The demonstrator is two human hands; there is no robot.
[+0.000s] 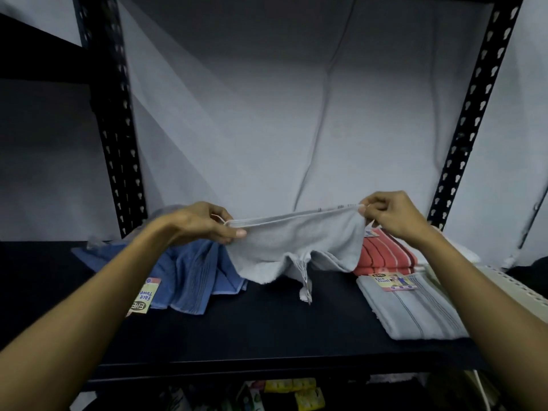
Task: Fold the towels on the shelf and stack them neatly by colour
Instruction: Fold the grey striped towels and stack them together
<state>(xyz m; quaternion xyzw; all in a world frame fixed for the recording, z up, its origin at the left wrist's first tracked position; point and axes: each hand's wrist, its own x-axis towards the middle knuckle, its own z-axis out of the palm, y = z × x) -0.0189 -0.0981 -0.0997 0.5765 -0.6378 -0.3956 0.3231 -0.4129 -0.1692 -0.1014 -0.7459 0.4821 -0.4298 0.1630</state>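
Left hand (207,223) and right hand (391,215) each pinch a top corner of the grey towel (296,241), stretched between them above the shelf (267,321); lower edge sags, touching the board. Folded grey towel (415,310) lies front right, label (393,281) on its far end. Behind it, folded red striped towel (382,256). On the left, rumpled blue towel (192,277), tag at its near edge. Backdrop cloth (267,114) hangs behind.
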